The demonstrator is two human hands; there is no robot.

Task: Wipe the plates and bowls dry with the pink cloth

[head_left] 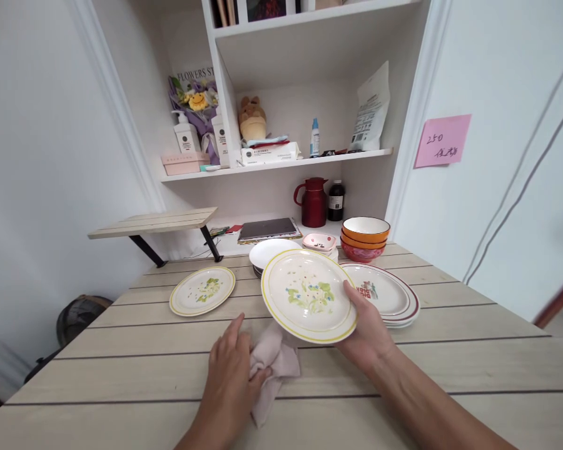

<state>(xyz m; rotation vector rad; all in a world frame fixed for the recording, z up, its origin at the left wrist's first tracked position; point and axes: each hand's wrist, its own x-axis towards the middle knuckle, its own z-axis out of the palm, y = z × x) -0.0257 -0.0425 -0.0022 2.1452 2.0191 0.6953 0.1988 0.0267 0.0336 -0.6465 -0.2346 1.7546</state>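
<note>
My right hand (pixel 368 331) grips the right rim of a white plate (pixel 304 312) with a yellow edge and a green floral print, thumb on top and fingers underneath. The plate is held above the table, tilted so its face shows. Lower down, my left hand (pixel 232 369) has a crumpled pale pink cloth (pixel 274 356) between thumb and fingers, just below the plate. A matching yellow-rimmed plate (pixel 202 291) lies on the table at the left. Behind the held plate are a white dish (pixel 272 250) and a stack of red-rimmed oval plates (pixel 398 300), both partly hidden.
Stacked orange and red bowls (pixel 366 234) stand at the back right, beside a small pink dish (pixel 319 241). Farther back are a red jug (pixel 314 203), a dark bottle (pixel 336 201) and a laptop (pixel 268 229). A raised wooden stand (pixel 154 222) occupies the back left.
</note>
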